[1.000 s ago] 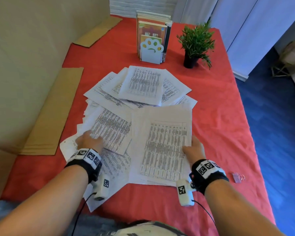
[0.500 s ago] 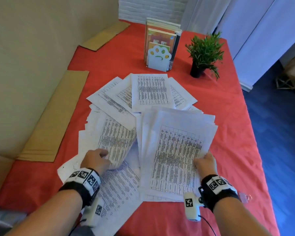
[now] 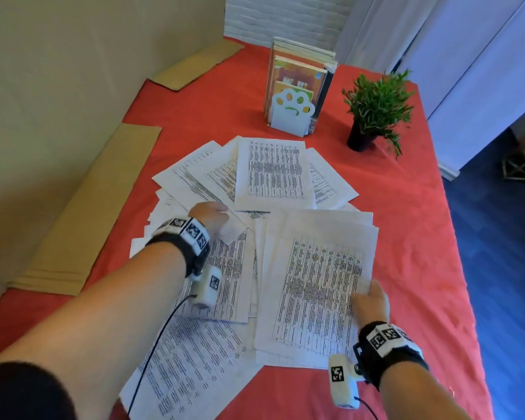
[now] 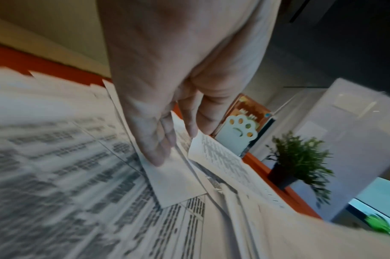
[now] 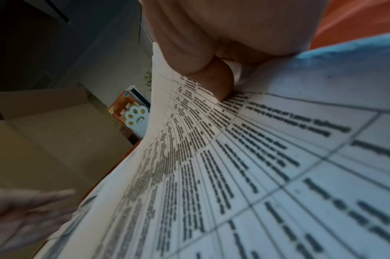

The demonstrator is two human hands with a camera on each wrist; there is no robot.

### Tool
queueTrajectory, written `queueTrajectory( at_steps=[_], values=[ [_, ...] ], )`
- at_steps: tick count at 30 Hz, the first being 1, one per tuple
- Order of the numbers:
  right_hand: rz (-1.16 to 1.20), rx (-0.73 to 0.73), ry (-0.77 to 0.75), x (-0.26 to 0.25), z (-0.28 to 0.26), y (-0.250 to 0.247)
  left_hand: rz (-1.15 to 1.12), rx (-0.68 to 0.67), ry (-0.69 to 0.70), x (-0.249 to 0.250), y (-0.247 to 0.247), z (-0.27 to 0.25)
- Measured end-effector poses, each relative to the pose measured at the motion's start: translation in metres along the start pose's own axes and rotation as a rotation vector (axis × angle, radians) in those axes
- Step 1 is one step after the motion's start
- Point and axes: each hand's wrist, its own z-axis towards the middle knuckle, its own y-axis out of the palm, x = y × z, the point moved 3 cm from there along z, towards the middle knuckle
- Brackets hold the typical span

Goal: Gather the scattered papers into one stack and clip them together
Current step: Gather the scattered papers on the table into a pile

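Head view: the gathered bundle [image 3: 312, 286] of printed sheets is held at its near right edge by the right hand [image 3: 370, 301], thumb on top and fingers beneath, as the right wrist view confirms with the thumb [image 5: 213, 75] pressed on the top page and the bundle bowed upward. Its edges are seen fanned, not squared. Just left of that hand's bundle, loose sheets [image 3: 225, 286] are overlapped on the red tablecloth [image 3: 412, 237], and more are spread beyond it in a fan [image 3: 270, 171].

The left hand [image 3: 209, 215] is reached forward over those loose sheets; in the left wrist view a paper corner [image 4: 174, 178] is seen pinched between its thumb [image 4: 149, 140] and fingers [image 4: 198, 121].

The task is judged to be at an early gathering stage: one partial bundle has been formed, while most sheets are left scattered ahead of and beside the left hand. Collecting, squaring and clipping are all yet to be done. No clip can be made out.

Beyond both hands, a paw-shaped bookend [image 3: 291, 113] with books [image 3: 300, 74] and a potted plant [image 3: 376, 107] are stood; cardboard strips [image 3: 82, 231] are laid far left of the left hand.
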Motion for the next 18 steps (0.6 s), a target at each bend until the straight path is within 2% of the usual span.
queueTrajectory(
  at_steps=[6, 8, 12, 16, 18],
  values=[
    [0.023, -0.077, 0.005, 0.012, 0.012, 0.005, 0.162, 0.118, 0.023, 0.024, 0.024, 0.051],
    [0.056, -0.103, 0.018, 0.013, 0.016, 0.005, 0.173, 0.119, 0.035, 0.033, 0.032, 0.056],
    [0.242, -0.154, 0.017, 0.005, 0.021, -0.002, 0.130, 0.234, 0.043, 0.034, 0.037, 0.060],
    [0.371, -0.214, -0.026, -0.015, 0.025, -0.008, -0.166, 0.420, -0.117, 0.000, 0.031, 0.046],
    [0.392, -0.238, -0.048, -0.027, 0.026, -0.006, -0.211, 0.470, -0.239, -0.021, 0.027, 0.032]
  ],
)
